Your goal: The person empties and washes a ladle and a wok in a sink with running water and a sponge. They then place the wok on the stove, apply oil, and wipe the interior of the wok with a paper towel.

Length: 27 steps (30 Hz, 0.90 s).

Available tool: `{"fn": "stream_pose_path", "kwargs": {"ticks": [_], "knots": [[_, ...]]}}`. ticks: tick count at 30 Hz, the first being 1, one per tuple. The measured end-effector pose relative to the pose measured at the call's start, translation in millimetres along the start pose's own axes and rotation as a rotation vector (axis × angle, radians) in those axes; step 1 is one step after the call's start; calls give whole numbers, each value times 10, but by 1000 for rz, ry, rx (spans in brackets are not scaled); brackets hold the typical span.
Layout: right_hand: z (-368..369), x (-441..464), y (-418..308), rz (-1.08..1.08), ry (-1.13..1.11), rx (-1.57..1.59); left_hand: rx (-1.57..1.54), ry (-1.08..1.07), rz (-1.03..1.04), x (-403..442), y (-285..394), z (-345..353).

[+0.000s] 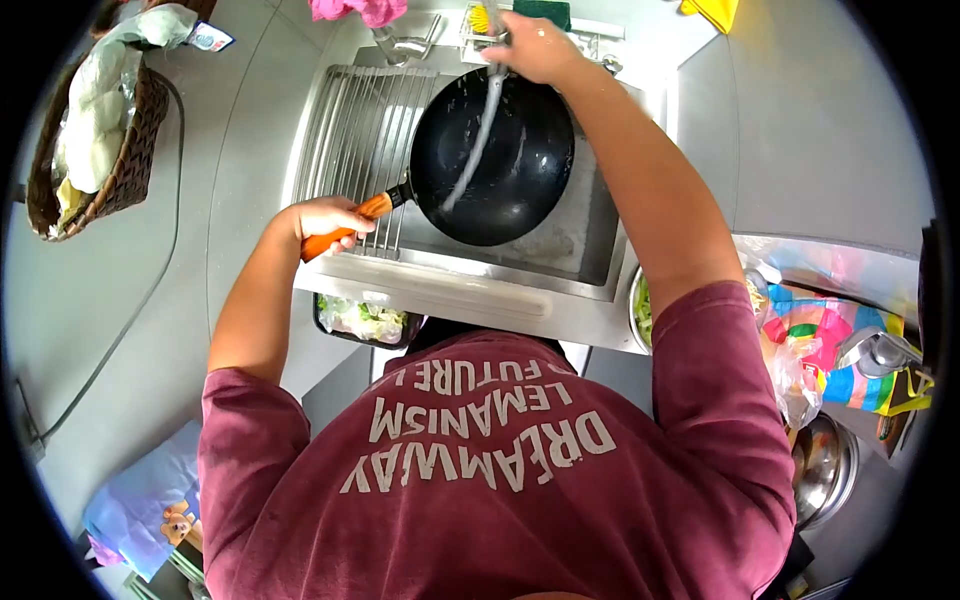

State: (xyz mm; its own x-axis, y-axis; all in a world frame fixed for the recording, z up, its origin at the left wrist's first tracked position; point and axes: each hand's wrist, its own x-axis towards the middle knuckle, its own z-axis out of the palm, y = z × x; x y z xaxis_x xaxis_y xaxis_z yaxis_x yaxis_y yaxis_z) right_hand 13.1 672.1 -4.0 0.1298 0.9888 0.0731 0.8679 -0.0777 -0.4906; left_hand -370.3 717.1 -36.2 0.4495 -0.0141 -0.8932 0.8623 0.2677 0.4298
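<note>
A black wok [500, 170] with a wooden handle is held over the sink [595, 235], its inside facing up and wet with a few white flecks. My left hand [330, 222] is closed round the orange-brown wooden handle [375, 207]. At the wok's far edge, my right hand [537, 48] has its fingers closed round the grey faucet [495, 40]. From there a whitish stream of water [482, 135] runs down into the wok. My right fingertips are partly hidden.
A metal rack [345, 130] lies across the sink's left side. Behind the sink are a green scouring pad [541, 12] and a pink cloth [360, 10]. A wicker basket [130, 165] stands at left. Leafy vegetables [362, 320] sit in a black tray below; metal bowls [825, 470] are at right.
</note>
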Motion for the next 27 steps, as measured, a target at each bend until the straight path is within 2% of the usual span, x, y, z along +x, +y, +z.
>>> {"fn": "stream_pose_path", "kwargs": {"ticks": [1, 2, 4, 6, 8, 10, 12, 15, 18, 19, 22, 24, 26, 27], "knots": [[-8, -69, -39, -30, 210, -84, -15, 10, -11, -37, -33, 15], [94, -5, 12, -44, 322, -74, -26, 18, -23, -70, -46, 27], [195, 33, -119, -14, 266, 44, -39, 15, 3, -95, -66, 47], [152, -13, -234, -8, -4, 201, -54, 3, 30, -97, -110, 25], [160, -34, -31, -110, 29, 2, -76, -4, 51, -127, -119, 29], [40, -18, 126, 83, -41, -95, -89, -3, 80, -151, -116, 3], [89, 11, 169, -9, 241, -293, -79, -4, 101, -165, -107, -28], [-261, 30, -78, 2, -140, -186, -99, 61, 106, -259, -16, 11], [-336, 34, 155, 49, 8, -417, -113, 63, 99, -295, 6, -10], [-322, 32, 159, -32, 213, -398, -123, 59, 94, -309, 9, -11], [-156, 116, -7, 12, 105, -126, -94, 54, 103, -271, -24, -26], [305, 199, -47, -34, 92, 371, -85, 36, 101, -256, 19, 9], [303, 14, -497, 83, 195, 348, -75, 27, 90, -196, 43, 22], [415, 47, -431, 39, 232, 492, -68, 30, 81, -185, 76, 28]]}}
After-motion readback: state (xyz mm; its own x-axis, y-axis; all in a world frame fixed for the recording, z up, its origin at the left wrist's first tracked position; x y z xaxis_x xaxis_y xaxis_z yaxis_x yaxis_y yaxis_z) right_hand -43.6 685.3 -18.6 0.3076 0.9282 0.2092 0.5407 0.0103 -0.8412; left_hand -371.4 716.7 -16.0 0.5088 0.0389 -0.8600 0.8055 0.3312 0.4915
